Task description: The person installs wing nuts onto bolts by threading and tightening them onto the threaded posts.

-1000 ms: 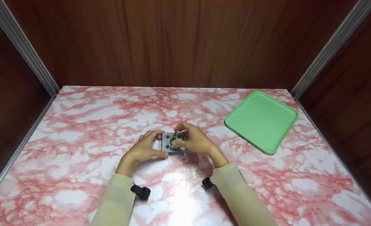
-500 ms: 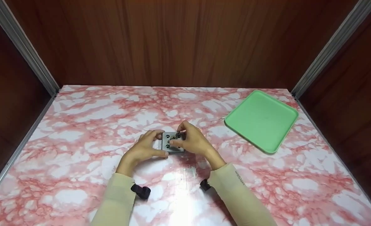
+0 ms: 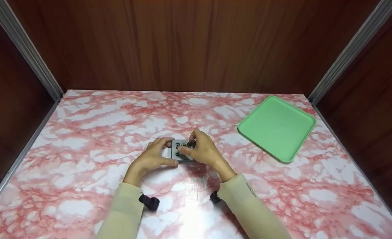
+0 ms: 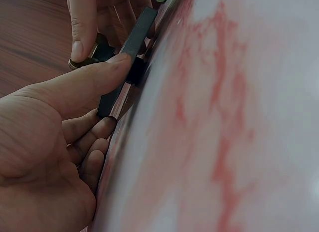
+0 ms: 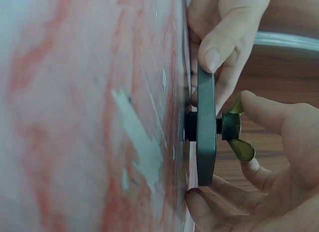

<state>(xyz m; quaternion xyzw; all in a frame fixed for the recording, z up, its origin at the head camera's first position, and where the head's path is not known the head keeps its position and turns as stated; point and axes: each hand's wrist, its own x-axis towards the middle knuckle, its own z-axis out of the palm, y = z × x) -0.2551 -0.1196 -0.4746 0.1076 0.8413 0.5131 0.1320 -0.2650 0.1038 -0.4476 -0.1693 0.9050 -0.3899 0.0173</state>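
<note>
A grey metal plate with holes [image 3: 175,156] [image 5: 206,127] lies level just above the table. My left hand [image 3: 151,158] grips its left side, the thumb on the near edge and fingers at the far edge. Through the plate passes a black threaded bolt [image 5: 219,126], its dark head [image 5: 190,126] underneath. On the bolt's upper end sits a brass wing nut [image 5: 242,149], with a short length of thread showing between it and the plate. My right hand [image 3: 206,151] holds the wing nut between thumb and forefinger; its other fingers reach down beside the plate.
A green square tray [image 3: 277,127] rests at the back right of the red and white marbled table [image 3: 83,179]. Dark wood panels [image 3: 182,46] with metal corner posts rise at the back and both sides. Each wrist carries a black strapped device.
My right hand has rotated slightly and its thumb has shifted left over the plate, turning the wing nut from its earlier upright angle. My left hand and the plate stay in place.
</note>
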